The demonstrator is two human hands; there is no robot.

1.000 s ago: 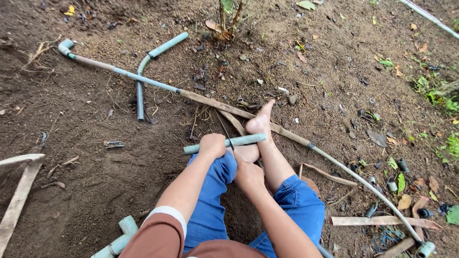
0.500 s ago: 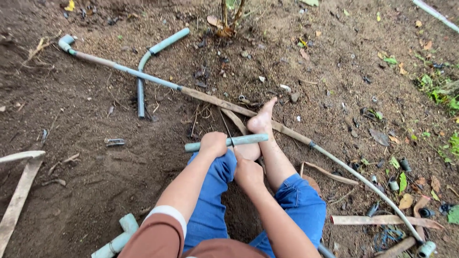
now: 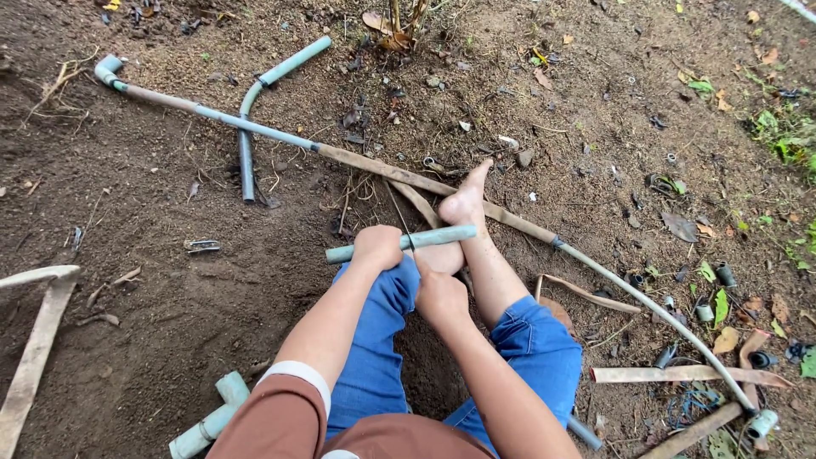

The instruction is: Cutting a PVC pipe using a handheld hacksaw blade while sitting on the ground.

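A short grey-green pipe piece (image 3: 442, 237) lies crosswise over my bare foot (image 3: 463, 204). My left hand (image 3: 376, 246) is closed around its left part, and the left end sticks out past the fist. My right hand (image 3: 441, 296) is a closed fist just below the pipe, near the heel; I cannot see anything in it. My legs in blue jeans (image 3: 382, 340) are bent on the dirt.
A long pipe line with a brown taped section (image 3: 382, 167) runs diagonally from an elbow at far left to the lower right. A curved pipe (image 3: 247, 127) lies behind it. A pipe fitting (image 3: 212, 416) sits by my left elbow. Flat brown strips (image 3: 38, 340) and small scraps litter the soil.
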